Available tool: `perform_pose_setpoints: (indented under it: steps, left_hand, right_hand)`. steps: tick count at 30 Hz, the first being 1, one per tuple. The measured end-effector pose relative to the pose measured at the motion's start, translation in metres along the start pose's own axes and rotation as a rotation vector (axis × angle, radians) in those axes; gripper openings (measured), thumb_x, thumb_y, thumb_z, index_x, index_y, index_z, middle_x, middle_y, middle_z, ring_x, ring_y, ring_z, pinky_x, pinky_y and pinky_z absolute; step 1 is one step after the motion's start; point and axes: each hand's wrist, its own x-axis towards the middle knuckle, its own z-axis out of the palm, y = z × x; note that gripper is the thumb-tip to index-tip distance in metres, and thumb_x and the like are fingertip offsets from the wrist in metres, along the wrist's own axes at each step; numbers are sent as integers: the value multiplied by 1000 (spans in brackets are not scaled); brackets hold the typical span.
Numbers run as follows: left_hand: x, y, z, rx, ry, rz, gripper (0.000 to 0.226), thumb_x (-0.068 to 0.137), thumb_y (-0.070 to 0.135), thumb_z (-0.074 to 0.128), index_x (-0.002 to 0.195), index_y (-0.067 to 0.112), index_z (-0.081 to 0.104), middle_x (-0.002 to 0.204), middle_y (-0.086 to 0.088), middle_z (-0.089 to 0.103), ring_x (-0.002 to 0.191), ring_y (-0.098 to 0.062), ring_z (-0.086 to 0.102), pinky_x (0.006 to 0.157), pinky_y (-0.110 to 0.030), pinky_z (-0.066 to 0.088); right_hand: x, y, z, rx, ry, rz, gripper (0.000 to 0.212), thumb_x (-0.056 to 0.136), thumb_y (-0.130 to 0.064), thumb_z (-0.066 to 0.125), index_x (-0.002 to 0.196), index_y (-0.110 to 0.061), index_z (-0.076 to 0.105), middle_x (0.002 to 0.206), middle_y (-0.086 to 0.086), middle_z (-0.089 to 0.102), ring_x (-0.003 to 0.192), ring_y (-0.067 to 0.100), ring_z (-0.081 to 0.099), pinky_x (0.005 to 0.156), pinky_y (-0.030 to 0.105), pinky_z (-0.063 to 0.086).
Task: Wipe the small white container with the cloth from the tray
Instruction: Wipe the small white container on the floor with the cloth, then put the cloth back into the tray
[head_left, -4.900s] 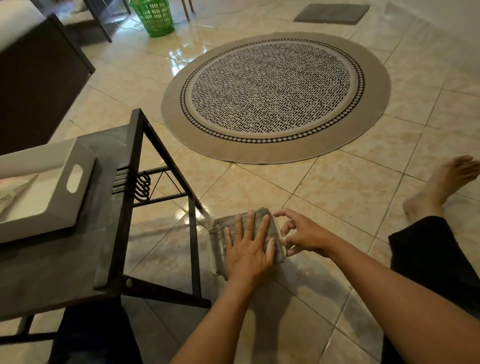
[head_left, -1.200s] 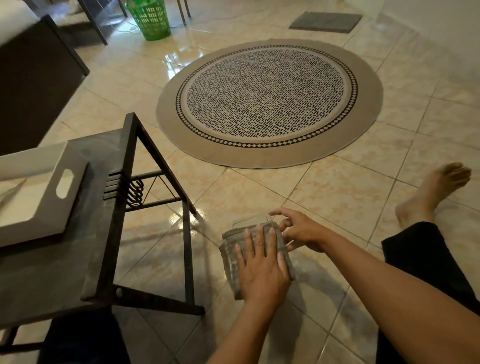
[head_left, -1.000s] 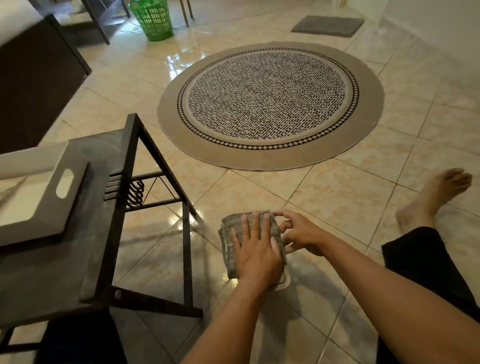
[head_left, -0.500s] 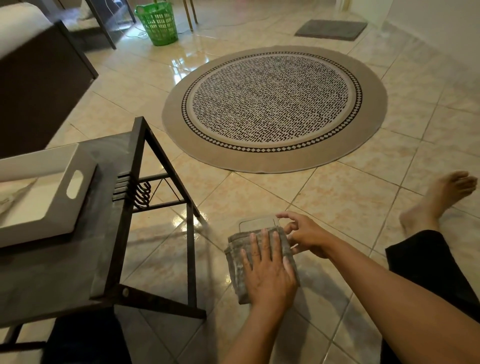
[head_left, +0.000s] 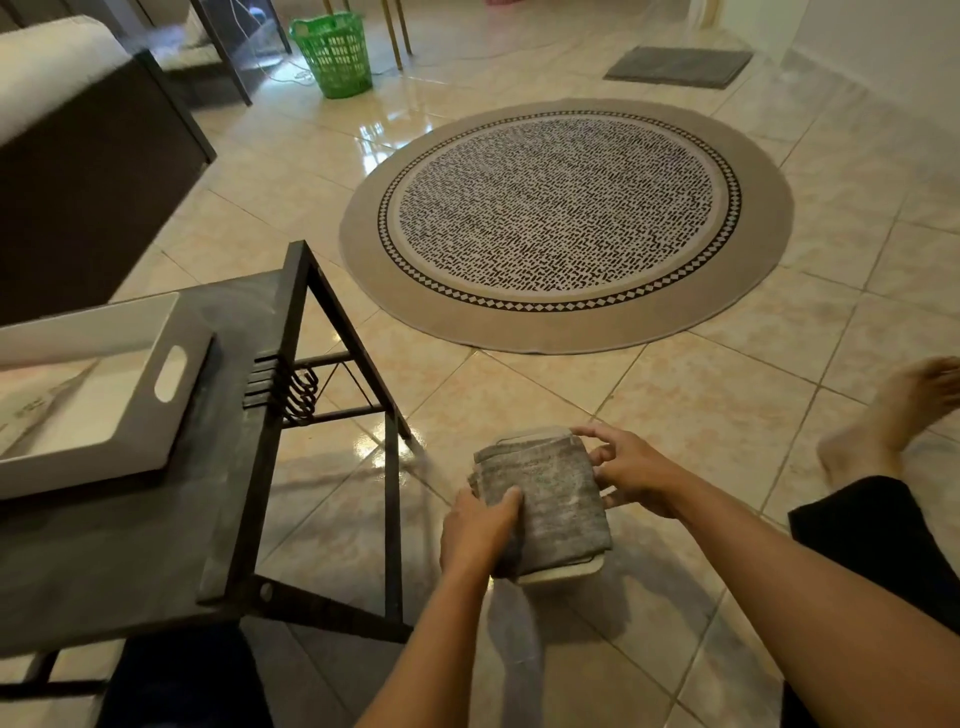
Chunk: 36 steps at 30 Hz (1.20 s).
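A folded grey cloth lies draped over the small white container, which rests on the tiled floor; only the container's near rim and a sliver of its far edge show. My left hand grips the cloth's left edge with the thumb on top. My right hand holds the container's right side, fingers curled at its far corner. The white tray with a cut-out handle sits on the low dark table at the left.
The dark metal-framed table stands close on the left, its leg beside the container. A round patterned rug lies ahead, a green basket and a grey mat farther back. A bare foot and dark trouser leg are at the right.
My left hand slid from flat on top of the cloth to gripping its left edge. The cloth now covers the container's far part, and the near rim shows.
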Motion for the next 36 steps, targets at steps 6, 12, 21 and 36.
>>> perform_pose_setpoints:
  steps: [6, 12, 21, 36]
  left_hand:
    - [-1, 8, -3, 95, 159, 183, 20, 91, 33, 67, 103, 23, 54, 94, 1, 63, 80, -12, 63, 70, -33, 58]
    - [-29, 25, -11, 35, 104, 468, 16, 97, 27, 61, 97, 33, 47, 88, 8, 60, 75, -6, 62, 52, -15, 48]
    - [-103, 88, -109, -286, 6, 700, 19, 92, 25, 69, 107, 26, 57, 101, 1, 68, 91, -7, 69, 68, -23, 60]
    - [-105, 89, -382, 84, 693, 558, 19, 84, 23, 76, 88, 27, 58, 77, 13, 60, 73, -10, 61, 55, -20, 39]
  right_hand:
    - [-6, -1, 12, 34, 118, 48, 36, 96, -1, 45, 119, -21, 63, 101, 11, 70, 87, 24, 71, 67, 40, 64]
    - [-16, -8, 21, -171, 329, -61, 45, 96, -43, 55, 136, -22, 52, 135, 8, 58, 105, 15, 53, 87, 34, 48]
    - [-77, -104, 46, 277, -127, -244, 58, 92, -34, 65, 138, -50, 34, 131, 13, 57, 109, 35, 66, 84, 50, 60]
    - [-107, -322, 208, -285, -161, -695, 29, 83, 3, 72, 108, -10, 70, 106, 1, 61, 98, 22, 65, 74, 32, 64]
